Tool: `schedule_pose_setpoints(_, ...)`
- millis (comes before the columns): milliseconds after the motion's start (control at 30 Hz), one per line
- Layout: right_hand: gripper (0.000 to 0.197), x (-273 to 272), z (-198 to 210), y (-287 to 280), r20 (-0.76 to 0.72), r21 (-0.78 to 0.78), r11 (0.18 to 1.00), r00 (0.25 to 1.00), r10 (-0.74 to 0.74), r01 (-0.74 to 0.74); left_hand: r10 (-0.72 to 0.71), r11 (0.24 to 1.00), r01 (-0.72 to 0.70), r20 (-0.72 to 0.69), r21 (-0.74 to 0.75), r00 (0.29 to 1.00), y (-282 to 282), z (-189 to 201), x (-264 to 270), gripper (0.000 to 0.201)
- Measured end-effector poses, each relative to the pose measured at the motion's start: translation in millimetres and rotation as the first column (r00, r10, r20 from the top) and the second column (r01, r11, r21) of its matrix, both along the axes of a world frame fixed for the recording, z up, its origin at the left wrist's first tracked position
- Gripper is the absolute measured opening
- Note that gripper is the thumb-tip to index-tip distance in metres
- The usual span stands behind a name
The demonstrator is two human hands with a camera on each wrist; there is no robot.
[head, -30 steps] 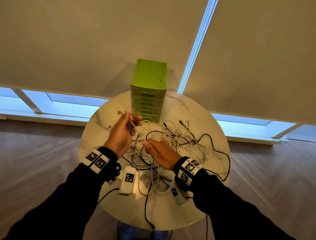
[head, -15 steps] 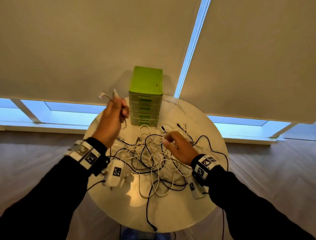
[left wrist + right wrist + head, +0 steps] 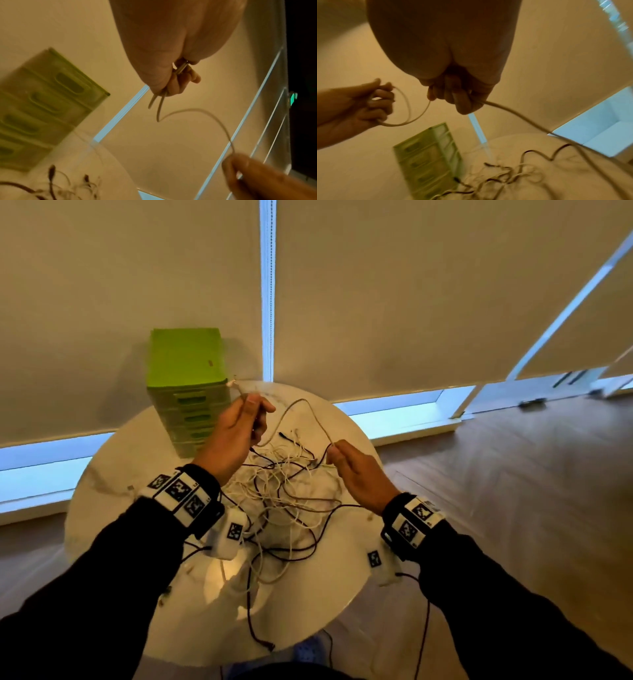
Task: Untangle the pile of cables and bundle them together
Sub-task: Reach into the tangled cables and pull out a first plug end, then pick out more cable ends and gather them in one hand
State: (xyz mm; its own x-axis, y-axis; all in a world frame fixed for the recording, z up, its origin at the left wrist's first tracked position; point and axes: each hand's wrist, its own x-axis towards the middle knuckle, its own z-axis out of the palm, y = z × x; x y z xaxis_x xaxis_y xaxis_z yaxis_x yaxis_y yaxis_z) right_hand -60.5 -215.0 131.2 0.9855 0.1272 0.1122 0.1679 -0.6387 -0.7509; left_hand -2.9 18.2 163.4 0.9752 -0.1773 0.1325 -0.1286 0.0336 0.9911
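A tangled pile of white and black cables [image 3: 284,494] lies on the round white table [image 3: 113,474]. My left hand [image 3: 239,422] is raised above the pile and grips the folded end of a white cable [image 3: 301,412], whose plug [image 3: 232,384] sticks up past my thumb. That cable arcs over to my right hand [image 3: 346,460], which pinches it further along; from there it drops into the pile. In the left wrist view the cable [image 3: 197,112] hangs doubled from my curled fingers [image 3: 176,82]. In the right wrist view it [image 3: 513,115] leaves my right fist toward the table.
A green drawer unit [image 3: 188,385] stands at the table's far left edge, close behind my left hand. White adapter blocks with markers [image 3: 233,534] lie by my wrists, and a black cable [image 3: 255,631] trails over the near edge. Blinds and wooden floor surround the table.
My left hand has swung right and nearer the drawers with the cable end. My right hand has lifted off the pile, now pinching the same white cable, which loops between both hands.
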Motion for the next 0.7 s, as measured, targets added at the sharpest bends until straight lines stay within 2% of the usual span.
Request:
schedule_pose_setpoints(100, 0.026, -11.3, -21.3, -56.8, -0.075, -0.224, 0.968, 0.988, -0.135, 0.116, -0.13, 0.961, 0.104, -0.088, -0.255, 0.988, -22.2, -3.3, 3.9, 0.033)
schedule_pose_setpoints(167, 0.027, -22.2, -42.2, -88.2, -0.282, -0.351, 0.928, 0.932, -0.229, 0.121, -0.243, 0.909, 0.165, -0.163, -0.382, 0.956, -38.7, -4.6, -1.2, 0.032)
schedule_pose_setpoints(200, 0.028, -28.7, -52.4, -98.3, -0.414, -0.381, 0.918, 0.867, -0.276, 0.11, -0.294, 0.886, 0.189, -0.2, -0.423, 0.934, -45.4, -6.8, -5.0, 0.031)
schedule_pose_setpoints(233, 0.036, -36.1, -61.6, -104.7, -0.507, -0.431, 0.898, 0.8, -0.32, 0.086, -0.34, 0.87, 0.212, -0.229, -0.444, 0.912, -51.7, -11.0, -9.6, 0.031)
schedule_pose_setpoints(267, 0.051, -42.7, -71.1, -108.9, -0.529, -0.502, 0.862, 0.765, -0.368, 0.067, -0.378, 0.861, 0.239, -0.25, -0.449, 0.891, -58.7, -16.6, -14.2, 0.031)
schedule_pose_setpoints(300, 0.071, -47.3, -79.8, -107.2, -0.485, -0.571, 0.819, 0.778, -0.399, 0.064, -0.405, 0.858, 0.263, -0.266, -0.441, 0.875, -64.1, -22.9, -18.7, 0.03)
schedule_pose_setpoints(333, 0.089, -51.7, -82.9, -100.2, -0.417, -0.594, 0.802, 0.828, -0.374, 0.062, -0.426, 0.857, 0.285, -0.28, -0.429, 0.86, -70.5, -29.3, -23.0, 0.03)
schedule_pose_setpoints(367, 0.099, -54.3, -81.3, -88.5, -0.36, -0.549, 0.835, 0.886, -0.292, 0.052, -0.438, 0.859, 0.3, -0.294, -0.414, 0.85, -75.7, -35.3, -27.3, 0.03)
schedule_pose_setpoints(433, 0.103, -56.4, -71.7, -60.0, -0.329, -0.298, 0.953, 0.943, -0.047, -0.056, -0.448, 0.867, 0.322, -0.31, -0.38, 0.839, -84.8, -46.4, -34.6, 0.031)
schedule_pose_setpoints(500, 0.097, -54.5, -61.8, -30.3, -0.35, -0.045, 0.984, 0.925, 0.146, -0.173, -0.442, 0.884, 0.361, -0.282, -0.297, 0.852, -88.8, -54.5, -36.1, 0.031)
schedule_pose_setpoints(533, 0.092, -52.9, -57.5, -18.3, -0.357, 0.054, 0.982, 0.915, 0.188, -0.181, -0.431, 0.898, 0.386, -0.249, -0.211, 0.867, -88.3, -57.3, -35.2, 0.032)
schedule_pose_setpoints(633, 0.059, -50.8, -48.7, -1.0, -0.312, 0.321, 0.944, 0.934, 0.174, -0.068, -0.39, 0.912, 0.403, -0.14, 0.081, 0.91, -79.4, -59.5, -27.8, 0.036)
schedule_pose_setpoints(700, 0.027, -48.2, -45.5, -7.2, -0.226, 0.361, 0.933, 0.971, 0.082, 0.005, -0.343, 0.918, 0.356, -0.101, 0.172, 0.934, -67.9, -57.0, -21.5, 0.039)
